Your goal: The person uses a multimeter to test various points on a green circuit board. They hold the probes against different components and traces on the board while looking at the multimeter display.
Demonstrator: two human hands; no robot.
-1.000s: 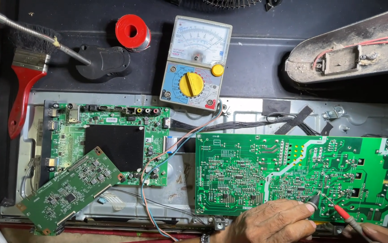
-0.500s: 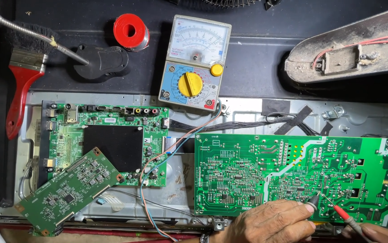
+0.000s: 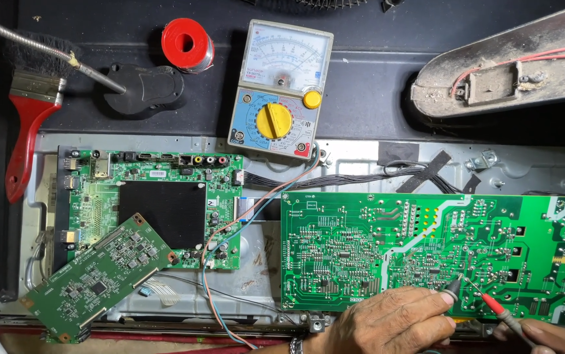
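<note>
- Probes: a black probe and a red probe touch the large green circuit board at lower right of the surface.
- Left hand fingers pinch the black probe.
- Right hand grips the red one.
- Analog multimeter lies above, yellow dial centred.

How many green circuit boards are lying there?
3. The big board is at the right under the hands, a square board sits left of centre, and a small tilted board overlaps its lower left corner. More could be hidden underneath.
</note>
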